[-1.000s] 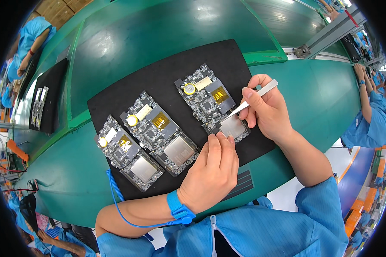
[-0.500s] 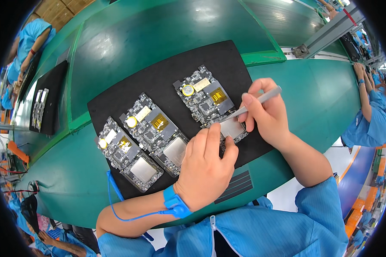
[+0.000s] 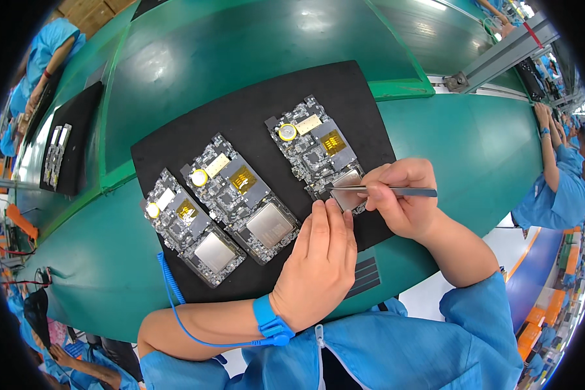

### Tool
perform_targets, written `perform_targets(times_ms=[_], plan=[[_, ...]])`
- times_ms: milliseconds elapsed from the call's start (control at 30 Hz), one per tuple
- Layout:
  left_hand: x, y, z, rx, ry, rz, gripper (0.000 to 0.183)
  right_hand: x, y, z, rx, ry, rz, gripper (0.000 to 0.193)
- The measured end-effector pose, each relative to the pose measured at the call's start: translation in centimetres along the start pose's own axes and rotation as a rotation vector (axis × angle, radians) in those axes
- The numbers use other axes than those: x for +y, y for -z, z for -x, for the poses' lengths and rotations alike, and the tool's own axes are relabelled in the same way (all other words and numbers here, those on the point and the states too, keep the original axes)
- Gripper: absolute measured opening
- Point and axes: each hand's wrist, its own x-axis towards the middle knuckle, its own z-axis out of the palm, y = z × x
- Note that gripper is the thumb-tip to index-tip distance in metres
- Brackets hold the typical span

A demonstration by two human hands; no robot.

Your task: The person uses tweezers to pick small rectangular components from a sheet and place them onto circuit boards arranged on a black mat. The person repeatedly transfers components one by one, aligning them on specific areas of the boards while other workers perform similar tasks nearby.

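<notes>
My right hand pinches a pair of metal tweezers, held nearly level. Their tips reach the left side of the silver metal shield on the right-hand circuit board. My left hand has its fingers stretched out side by side, fingertips at that board's near edge; the fingers hide part of this edge. To the left lie two similar circuit boards, the middle one and the left one. Each board carries a round yellow-rimmed coin cell, a gold-coloured patch and a silver shield.
The boards lie on a black mat on a green bench. A blue coiled cord runs from my left wrist strap. Another black mat with boards is at left. A grey metal post stands far right; people work nearby.
The tweezers have swung from a steep slant to nearly level, their tips shifting left and slightly down. My left hand has moved slightly right and down, its fingers closer together.
</notes>
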Motion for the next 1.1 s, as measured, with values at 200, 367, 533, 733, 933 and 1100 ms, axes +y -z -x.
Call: perform_targets(times_ms=[200, 367, 533, 733, 933, 1100], plan=[[-0.1, -0.1, -0.2, 0.011, -0.035, -0.032, 0.041, 0.0, 0.0, -0.1, -0.024, -0.036, 0.036, 0.008], [-0.1, -0.4, 0.0, 0.03, -0.045, -0.055, 0.043, -0.6, 0.6, -0.6, -0.204, 0.039, 0.15, 0.007], [-0.1, -0.1, 0.1, 0.021, -0.043, -0.07, 0.041, -0.4, 0.7, -0.5, -0.136, 0.073, 0.077, 0.008], [1.8, 3.0, 2.2, -0.117, -0.156, 0.048, 0.039, -3.1, 0.9, 1.0, 0.105, -0.206, -0.321, 0.022], [2.5, 2.1, 5.8, -0.16, -0.265, 0.106, 0.038, -6.1, 0.4, 8.2, 0.05, -0.469, -0.244, 0.015], [2.0, 2.2, 5.0, -0.188, -0.267, 0.203, 0.037, -6.5, 0.0, 9.8, 0.163, -0.491, -0.185, 0.014]])
